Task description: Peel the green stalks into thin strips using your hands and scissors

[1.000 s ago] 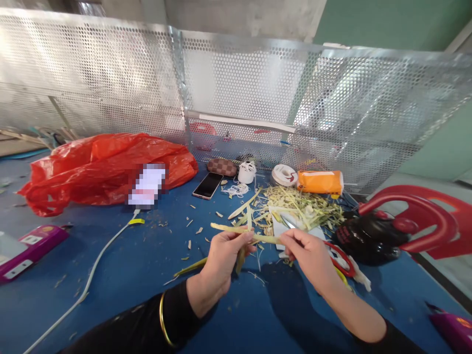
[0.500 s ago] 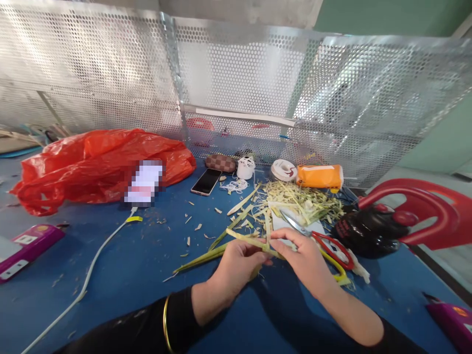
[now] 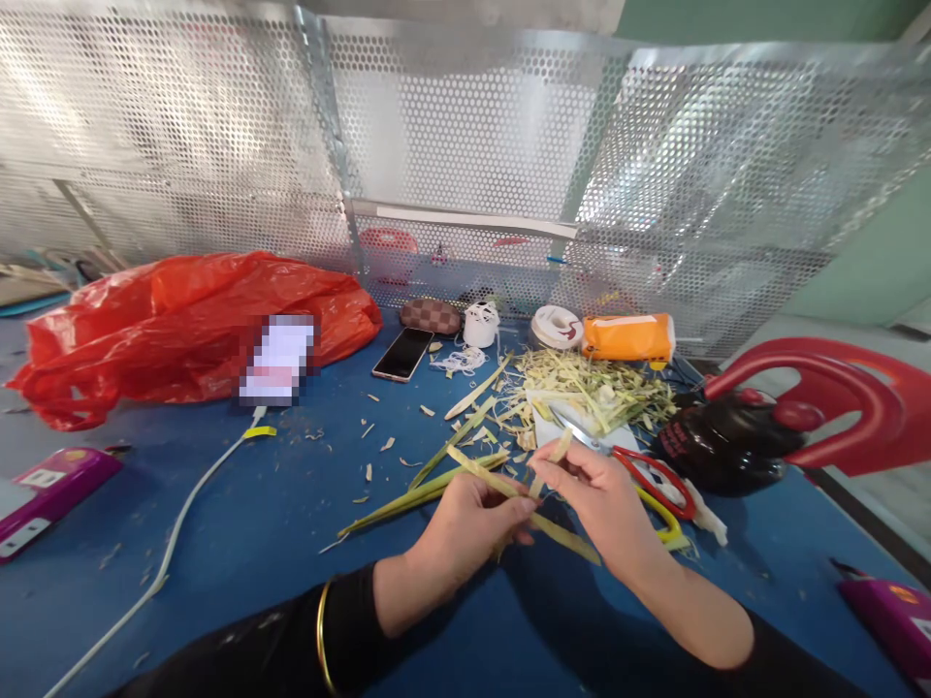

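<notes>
My left hand (image 3: 462, 528) pinches a long pale yellow-green leaf strip (image 3: 567, 539), which runs diagonally past the thumb and sticks out at both ends. My right hand (image 3: 607, 494) is closed on a second, shorter strip (image 3: 551, 465) that crosses the first one near the left thumb. Where the two strips meet is partly covered by fingers. Just behind the right hand lie scissors (image 3: 658, 482) with red handles, on a white sheet (image 3: 544, 427). Green leaf stalks (image 3: 403, 504) rest on the blue table (image 3: 291, 523) to the left of the left hand.
A heap of leaf shreds (image 3: 603, 383) lies beyond the hands. Behind it are an orange packet (image 3: 629, 337) and a ribbon roll (image 3: 557, 327). A dark pot (image 3: 717, 451) with red handle stands right; a red plastic bag (image 3: 181, 301) and a lit phone (image 3: 276, 359) are left.
My right hand has tilted the shorter strip rightward. The long strip's near end now shows below, between the hands. The left hand keeps its pinch.
</notes>
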The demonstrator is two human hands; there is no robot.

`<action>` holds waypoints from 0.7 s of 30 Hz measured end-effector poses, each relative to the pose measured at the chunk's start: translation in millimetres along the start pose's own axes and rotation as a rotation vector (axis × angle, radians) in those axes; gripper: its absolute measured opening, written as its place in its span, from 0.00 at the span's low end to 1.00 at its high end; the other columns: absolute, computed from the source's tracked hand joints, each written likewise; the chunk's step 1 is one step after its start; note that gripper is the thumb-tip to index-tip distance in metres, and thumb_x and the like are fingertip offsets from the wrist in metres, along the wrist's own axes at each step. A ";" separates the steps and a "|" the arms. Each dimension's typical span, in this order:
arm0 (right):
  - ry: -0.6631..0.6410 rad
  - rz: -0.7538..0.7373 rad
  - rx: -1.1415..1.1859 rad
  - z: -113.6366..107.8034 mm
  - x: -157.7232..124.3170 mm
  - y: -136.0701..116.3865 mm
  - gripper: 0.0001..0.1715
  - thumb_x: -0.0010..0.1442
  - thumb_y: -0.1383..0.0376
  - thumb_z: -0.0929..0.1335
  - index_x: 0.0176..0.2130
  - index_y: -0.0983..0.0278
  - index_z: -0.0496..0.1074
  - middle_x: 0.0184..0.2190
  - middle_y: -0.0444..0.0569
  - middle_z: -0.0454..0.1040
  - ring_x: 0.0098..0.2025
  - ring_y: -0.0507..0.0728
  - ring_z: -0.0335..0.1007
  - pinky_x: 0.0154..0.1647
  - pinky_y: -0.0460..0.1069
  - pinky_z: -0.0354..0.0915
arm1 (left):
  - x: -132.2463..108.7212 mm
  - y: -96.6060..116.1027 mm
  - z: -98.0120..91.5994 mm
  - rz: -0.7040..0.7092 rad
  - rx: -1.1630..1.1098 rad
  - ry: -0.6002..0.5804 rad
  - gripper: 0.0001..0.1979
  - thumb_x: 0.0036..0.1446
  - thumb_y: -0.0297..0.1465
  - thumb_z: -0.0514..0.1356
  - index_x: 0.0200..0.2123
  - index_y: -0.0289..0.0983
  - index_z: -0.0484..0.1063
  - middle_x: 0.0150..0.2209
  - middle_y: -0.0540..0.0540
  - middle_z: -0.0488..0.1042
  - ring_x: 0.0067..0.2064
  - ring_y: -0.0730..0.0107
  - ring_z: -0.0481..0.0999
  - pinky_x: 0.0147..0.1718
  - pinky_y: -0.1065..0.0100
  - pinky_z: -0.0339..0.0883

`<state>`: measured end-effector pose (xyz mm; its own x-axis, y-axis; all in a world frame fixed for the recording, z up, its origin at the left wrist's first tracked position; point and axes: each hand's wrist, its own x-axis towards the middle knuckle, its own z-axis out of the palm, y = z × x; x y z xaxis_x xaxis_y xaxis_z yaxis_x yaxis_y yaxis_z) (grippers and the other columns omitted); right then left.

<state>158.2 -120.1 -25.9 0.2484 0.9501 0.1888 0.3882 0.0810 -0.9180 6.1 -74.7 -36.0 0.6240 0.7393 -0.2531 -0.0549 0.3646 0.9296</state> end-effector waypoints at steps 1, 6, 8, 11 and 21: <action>0.016 -0.022 -0.024 -1.0 0.4 -0.5 0.10 0.57 0.60 0.68 0.30 0.63 0.73 0.31 0.47 0.76 0.35 0.57 0.70 0.39 0.50 0.66 | 0.2 -0.6 0.3 -0.018 0.000 0.000 0.16 0.39 0.40 0.69 0.26 0.32 0.75 0.21 0.47 0.74 0.22 0.72 0.72 0.25 0.71 0.65; 0.060 -0.044 -0.071 -3.5 0.8 -2.9 0.11 0.57 0.59 0.68 0.30 0.63 0.75 0.28 0.48 0.76 0.28 0.55 0.68 0.32 0.49 0.67 | 0.2 -1.3 0.4 -0.035 0.000 -0.025 0.19 0.39 0.42 0.69 0.27 0.33 0.73 0.20 0.47 0.74 0.21 0.71 0.72 0.26 0.70 0.66; 0.104 -0.017 -0.057 -4.3 0.7 -3.1 0.12 0.57 0.58 0.67 0.31 0.63 0.75 0.23 0.46 0.73 0.24 0.54 0.66 0.27 0.48 0.66 | -0.6 -0.3 0.5 -0.004 0.022 -0.073 0.20 0.40 0.41 0.69 0.32 0.32 0.74 0.22 0.47 0.75 0.23 0.71 0.73 0.28 0.70 0.66; 0.215 -0.033 -0.016 -7.4 1.1 -3.7 0.12 0.58 0.58 0.67 0.30 0.64 0.74 0.21 0.45 0.70 0.26 0.55 0.67 0.29 0.48 0.66 | -1.0 1.4 -0.1 0.076 0.042 -0.059 0.23 0.41 0.36 0.70 0.42 0.33 0.74 0.31 0.45 0.77 0.32 0.68 0.75 0.35 0.68 0.67; 0.215 -0.447 -0.171 -21.7 -1.6 -13.9 0.07 0.62 0.68 0.65 0.36 0.61 0.73 0.30 0.46 0.71 0.31 0.54 0.68 0.33 0.48 0.64 | -2.8 13.9 -14.1 0.550 0.140 0.589 0.14 0.60 0.31 0.53 0.48 0.38 0.68 0.51 0.43 0.70 0.54 0.65 0.67 0.54 0.66 0.57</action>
<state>171.7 -129.3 -5.9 0.1946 0.7494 0.6329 0.6327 0.3972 -0.6648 -7.4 -63.7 -26.1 0.0222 0.9823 0.1860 -0.1113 -0.1825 0.9769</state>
